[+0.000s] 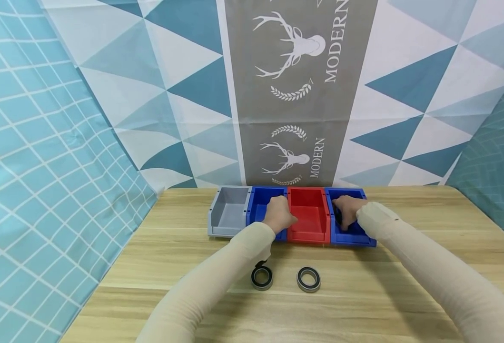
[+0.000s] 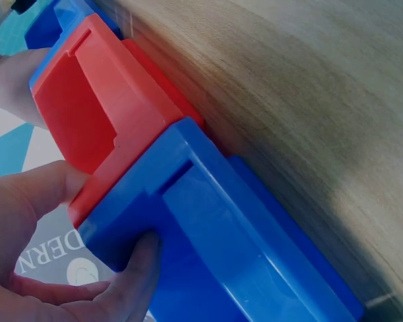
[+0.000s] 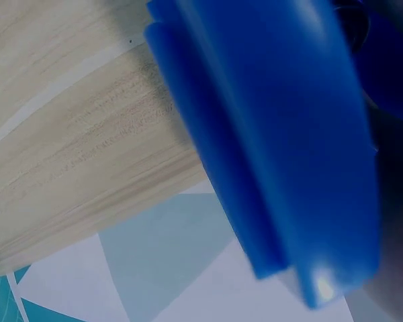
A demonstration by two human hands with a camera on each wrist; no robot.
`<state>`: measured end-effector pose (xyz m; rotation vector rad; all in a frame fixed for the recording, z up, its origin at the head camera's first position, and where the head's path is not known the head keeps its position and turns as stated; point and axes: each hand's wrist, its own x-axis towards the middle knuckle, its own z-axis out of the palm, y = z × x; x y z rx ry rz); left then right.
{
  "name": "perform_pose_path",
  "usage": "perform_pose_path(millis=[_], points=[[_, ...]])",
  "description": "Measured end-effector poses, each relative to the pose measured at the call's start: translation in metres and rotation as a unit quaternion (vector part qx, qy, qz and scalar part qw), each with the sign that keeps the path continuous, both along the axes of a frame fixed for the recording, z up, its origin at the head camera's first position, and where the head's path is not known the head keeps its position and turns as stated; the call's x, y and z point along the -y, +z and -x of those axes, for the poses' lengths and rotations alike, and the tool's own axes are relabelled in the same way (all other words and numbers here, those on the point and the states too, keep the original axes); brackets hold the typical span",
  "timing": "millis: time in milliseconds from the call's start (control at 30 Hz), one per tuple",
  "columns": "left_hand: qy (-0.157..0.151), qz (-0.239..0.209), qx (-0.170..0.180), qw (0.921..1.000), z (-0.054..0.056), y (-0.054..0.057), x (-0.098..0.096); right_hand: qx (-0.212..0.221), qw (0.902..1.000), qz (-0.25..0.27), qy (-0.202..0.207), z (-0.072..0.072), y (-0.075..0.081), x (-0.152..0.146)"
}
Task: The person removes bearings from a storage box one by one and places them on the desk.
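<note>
My left hand (image 1: 279,214) grips the adjoining walls of the left blue bin (image 2: 215,215) and the red bin (image 2: 131,94). In the left wrist view its thumb is on the red side and its fingers reach into the blue bin. My right hand (image 1: 348,209) is down inside the right blue bin (image 1: 354,239), fingers and thumb around a dark ring-shaped part (image 1: 337,215). In the right wrist view the bin's wall covers most of that hand, and an edge of the dark ring (image 3: 352,27) shows inside.
A grey bin (image 1: 230,209) stands at the left end of the row. Two black-and-silver ball bearings (image 1: 309,279) lie on the wooden table (image 1: 320,314) in front of the bins, one close to the left forearm. A patterned cloth (image 1: 192,95) hangs behind the table.
</note>
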<state>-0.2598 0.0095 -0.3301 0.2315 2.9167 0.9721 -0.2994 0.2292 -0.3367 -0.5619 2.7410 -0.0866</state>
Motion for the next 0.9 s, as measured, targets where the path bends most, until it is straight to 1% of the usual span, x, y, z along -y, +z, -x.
perform_pose_path(millis=[167, 467, 600, 700, 900], points=[[0.001, -0.003, -0.003, 1.0000, -0.0002, 0.0007, 0.0011, 0.006, 0.9999, 0.011, -0.009, 0.0007, 0.0006, 0.0016], [-0.004, -0.011, -0.004, 0.9999, -0.0036, -0.0011, 0.0016, 0.008, 0.9998, 0.017, -0.005, -0.0050, -0.0005, 0.0030], [-0.002, -0.014, -0.003, 0.9999, -0.0031, -0.0020, 0.0011, 0.004, 0.9998, 0.017, -0.009, -0.0060, -0.0004, 0.0038], [0.000, -0.015, -0.004, 0.9999, -0.0021, -0.0021, 0.0010, -0.002, 0.9999, 0.015, -0.007, -0.0053, 0.0003, 0.0039], [-0.001, -0.005, -0.001, 1.0000, -0.0010, -0.0039, 0.0021, 0.008, 0.9998, 0.010, -0.015, -0.0022, -0.0038, 0.0039]])
